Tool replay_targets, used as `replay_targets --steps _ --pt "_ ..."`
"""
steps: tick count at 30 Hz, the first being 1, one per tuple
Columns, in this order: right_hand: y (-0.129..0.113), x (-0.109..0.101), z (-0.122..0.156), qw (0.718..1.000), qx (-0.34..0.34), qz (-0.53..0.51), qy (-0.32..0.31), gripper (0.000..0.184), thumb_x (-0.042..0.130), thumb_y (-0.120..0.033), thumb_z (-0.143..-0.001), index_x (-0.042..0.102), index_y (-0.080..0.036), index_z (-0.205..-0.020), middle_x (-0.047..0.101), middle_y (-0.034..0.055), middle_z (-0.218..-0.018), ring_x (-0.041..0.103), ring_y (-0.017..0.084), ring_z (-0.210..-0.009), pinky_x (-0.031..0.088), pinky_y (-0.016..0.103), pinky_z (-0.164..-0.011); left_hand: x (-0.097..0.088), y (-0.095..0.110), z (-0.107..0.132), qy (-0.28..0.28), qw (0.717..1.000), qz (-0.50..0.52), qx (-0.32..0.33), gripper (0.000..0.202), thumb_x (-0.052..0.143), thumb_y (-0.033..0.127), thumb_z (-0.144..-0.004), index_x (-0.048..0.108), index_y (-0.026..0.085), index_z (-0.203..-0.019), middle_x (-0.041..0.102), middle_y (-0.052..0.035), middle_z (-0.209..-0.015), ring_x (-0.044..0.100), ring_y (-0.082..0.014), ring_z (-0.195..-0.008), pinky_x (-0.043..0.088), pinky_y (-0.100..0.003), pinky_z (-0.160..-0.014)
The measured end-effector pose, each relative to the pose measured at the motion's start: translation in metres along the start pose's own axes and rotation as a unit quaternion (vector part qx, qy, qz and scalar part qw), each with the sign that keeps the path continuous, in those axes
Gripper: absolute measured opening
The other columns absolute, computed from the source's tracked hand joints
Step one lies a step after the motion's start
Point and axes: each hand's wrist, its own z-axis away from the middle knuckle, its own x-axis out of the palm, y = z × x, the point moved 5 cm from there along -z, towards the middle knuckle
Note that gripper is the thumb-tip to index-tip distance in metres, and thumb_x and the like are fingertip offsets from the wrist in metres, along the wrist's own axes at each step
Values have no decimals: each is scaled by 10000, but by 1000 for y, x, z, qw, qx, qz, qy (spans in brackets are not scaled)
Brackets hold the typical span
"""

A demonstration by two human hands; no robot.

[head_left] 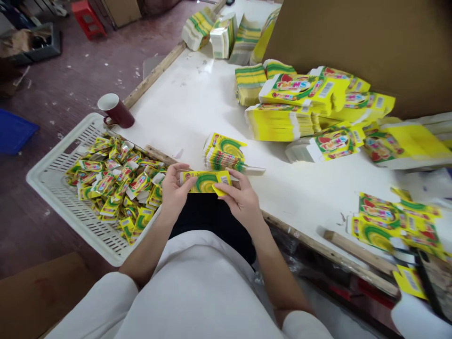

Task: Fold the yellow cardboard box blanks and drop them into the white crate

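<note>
A white basket [52, 183] of folded cartons (print unreadable) is seen leftmost. A small yellow carton [205, 181] is held at the table edge [282, 221] between left hand [173, 190] and right hand [242, 200]. Blurred lettering marks the flat stacks [300, 94]; rightmost sheets [395, 221] are cut off.

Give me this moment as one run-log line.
left hand: grips yellow carton | right hand: pinches its end flap | white basket: left, holds folded cartons | flat stack: on table

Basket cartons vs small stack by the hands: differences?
Basket cartons are folded up and lie jumbled; the small stack is flat and neatly piled. Basket cartons sit in the white basket; the small stack sits on the table. Both share yellow-green print.
</note>
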Motion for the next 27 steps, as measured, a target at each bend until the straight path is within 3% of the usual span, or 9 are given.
replay_targets --steps 6,11,14,16,20,23,25,27 --pt "5 1 1 1000 6 4 27 308 665 -275 -959 737 -345 -1249 538 101 -1458 708 252 -1120 631 461 -968 4 2 -3 5 999 -11 34 322 794 264 -760 619 211 -1026 642 -6 -929 613 -128 -820 509 -237 -754" --pt "7 5 -3 999 12 -26 -21 274 723 -318 -921 764 -315 -1191 553 102 -1443 700 252 -1134 617 450 -987 3 -6 -2 -2 1000 -1 12 355 814 288 -755 622 208 -1042 654 -16 -982 630 -139 -879 513 -243 -800" --pt "6 0 -6 999 42 -20 23 189 729 -303 -913 793 -293 -1091 577 99 -1418 695 257 -1146 613 440 -990 5 -13 1 -4 1000 13 -10 317 793 310 -798 631 208 -1052 639 -1 -947 610 -114 -808 503 -217 -756" --pt "7 -2 -7 996 72 -28 51 230 743 -312 -899 775 -292 -1125 582 102 -1421 655 286 -1235 599 457 -1020 7 -15 2 -8 999 27 -14 308 792 317 -809 638 211 -1054 627 10 -915 595 -101 -765 497 -203 -725" --pt "5 11 -8 986 106 -126 5 628 721 -388 -906 507 -312 -1492 562 115 -1490 554 313 -1387 569 486 -1071 12 -18 4 -27 996 72 -49 370 818 353 -789 626 216 -1074 643 9 -901 613 -108 -752 517 -218 -722" --pt "0 22 -10 981 112 -160 9 685 553 -401 -1005 271 -300 -1620 483 130 -1582 510 298 -1440 528 490 -1117 12 -19 6 -16 995 71 -73 378 812 396 -788 623 209 -1057 665 0 -896 627 -120 -751 526 -237 -731" --pt "-4 26 -14 984 100 -148 0 754 526 -425 -1015 142 -293 -1651 434 141 -1619 484 296 -1463 508 493 -1132 2 -15 2 -3 997 46 -61 374 806 413 -781 627 206 -1036 661 1 -875 622 -126 -742 518 -243 -725" --pt "-3 23 -22 990 78 -113 -18 852 597 -464 -978 108 -288 -1653 457 152 -1601 545 299 -1406 516 491 -1114 -26 -6 -8 39 999 -29 -8 346 794 401 -780 641 202 -1018 635 5 -862 598 -130 -738 501 -246 -722"
